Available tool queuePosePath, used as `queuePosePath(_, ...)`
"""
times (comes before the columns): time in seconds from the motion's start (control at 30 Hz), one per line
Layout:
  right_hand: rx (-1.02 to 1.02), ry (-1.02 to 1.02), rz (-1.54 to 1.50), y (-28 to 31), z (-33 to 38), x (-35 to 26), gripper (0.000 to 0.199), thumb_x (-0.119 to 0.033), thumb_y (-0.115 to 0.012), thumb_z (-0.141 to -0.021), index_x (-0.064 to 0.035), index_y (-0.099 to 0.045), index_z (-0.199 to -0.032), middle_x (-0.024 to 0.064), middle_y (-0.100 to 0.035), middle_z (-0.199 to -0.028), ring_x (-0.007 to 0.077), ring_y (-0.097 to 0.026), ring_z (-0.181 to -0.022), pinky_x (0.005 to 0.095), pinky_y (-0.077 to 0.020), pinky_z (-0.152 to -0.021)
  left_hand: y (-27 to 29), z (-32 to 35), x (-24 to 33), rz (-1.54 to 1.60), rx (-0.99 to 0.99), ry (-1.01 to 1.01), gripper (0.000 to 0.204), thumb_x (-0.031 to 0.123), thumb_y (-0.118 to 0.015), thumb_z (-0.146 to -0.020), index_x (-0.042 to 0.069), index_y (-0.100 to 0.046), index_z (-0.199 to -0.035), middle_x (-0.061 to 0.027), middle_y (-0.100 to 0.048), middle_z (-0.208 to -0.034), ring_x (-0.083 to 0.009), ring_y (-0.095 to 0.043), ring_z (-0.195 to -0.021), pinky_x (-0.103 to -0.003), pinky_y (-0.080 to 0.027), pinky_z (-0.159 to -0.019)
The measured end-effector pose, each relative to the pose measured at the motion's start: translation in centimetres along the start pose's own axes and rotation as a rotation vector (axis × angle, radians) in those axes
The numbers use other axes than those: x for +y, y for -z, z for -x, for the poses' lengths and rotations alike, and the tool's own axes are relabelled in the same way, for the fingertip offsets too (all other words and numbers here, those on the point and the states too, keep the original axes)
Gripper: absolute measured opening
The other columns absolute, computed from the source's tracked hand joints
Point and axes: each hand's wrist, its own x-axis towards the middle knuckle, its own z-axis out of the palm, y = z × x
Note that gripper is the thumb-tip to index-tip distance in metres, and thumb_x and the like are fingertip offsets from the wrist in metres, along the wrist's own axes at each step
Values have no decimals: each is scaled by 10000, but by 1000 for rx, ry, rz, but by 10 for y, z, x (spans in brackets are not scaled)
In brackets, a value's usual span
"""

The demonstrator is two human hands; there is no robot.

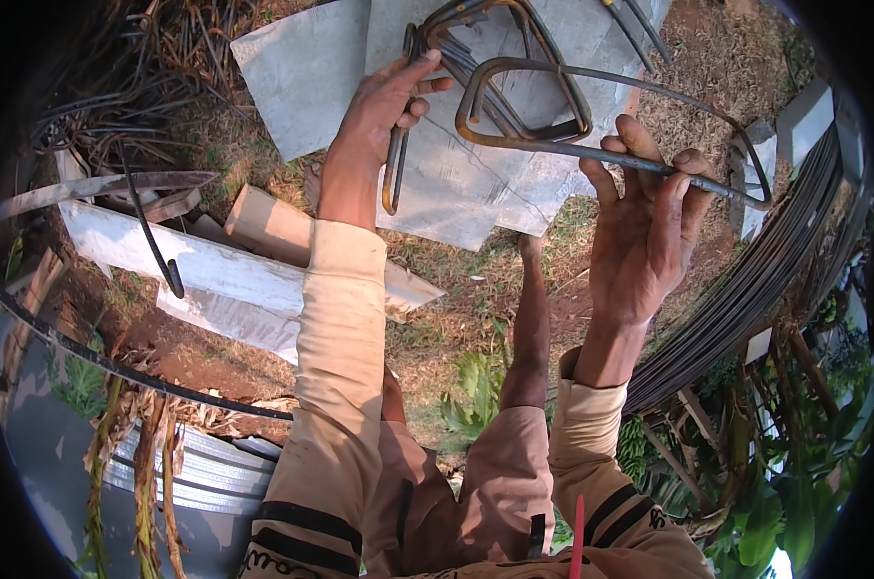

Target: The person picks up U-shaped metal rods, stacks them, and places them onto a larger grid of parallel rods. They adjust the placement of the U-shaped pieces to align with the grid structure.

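In the upper right of the frame, the right hand pinches a bent rod loop between thumb and fingers — while at upper centre the left hand, half-curled against bent bars above grey sheets, grips or merely touches, I cannot tell.
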Motion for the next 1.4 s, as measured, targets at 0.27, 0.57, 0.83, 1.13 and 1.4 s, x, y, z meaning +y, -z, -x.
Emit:
queuePosePath(0.27, 290, -39, -248, 6, -9, 4, 358, -146, -417, -1137, 79, -435, -1415, 377, -540, -1428, 438, -573, -1343, 452, -619, -1057, 0, -1, -4, 32, -20, 14, 375, 389, -788, -958, 114, -684, -1190, -107, -787, -976, 2, -488, -540, -130, -305, -415)
queuePosePath(0.57, 496, -244, -855, 41, -41, 49, 478, -160, -342, -1154, 204, -323, -1464, 374, -553, -1411, 444, -589, -1318, 432, -606, -1068, -9, 5, 2, 53, 37, 66, 358, 392, -786, -959, 132, -695, -1188, -104, -784, -987, -3, -494, -552, -130, -310, -425)
queuePosePath(0.83, 591, -226, -914, 31, -45, 41, 444, -130, -377, -1143, 200, -370, -1440, 382, -573, -1374, 445, -601, -1304, 428, -617, -1053, -12, 6, -3, 2, 57, 37, 487, 477, -727, -982, 85, -690, -1269, -86, -772, -1057, 20, -461, -551, -123, -267, -419)
queuePosePath(1.13, 392, -168, -1091, 7, -6, 20, 405, 14, -391, -1092, 217, -366, -1441, 412, -483, -1446, 475, -506, -1390, 466, -580, -1121, -12, 5, -4, 41, 52, 32, 484, 463, -730, -985, 68, -689, -1262, -97, -767, -1076, 18, -471, -556, -122, -284, -416)
queuePosePath(1.4, 454, -30, -667, -10, -3, 53, 393, -56, -437, -1098, 171, -310, -1393, 380, -467, -1455, 449, -494, -1413, 411, -547, -1166, -10, 2, -2, 94, 50, 64, 363, 393, -781, -961, 117, -696, -1181, -118, -774, -1001, -4, -499, -537, -131, -304, -408)
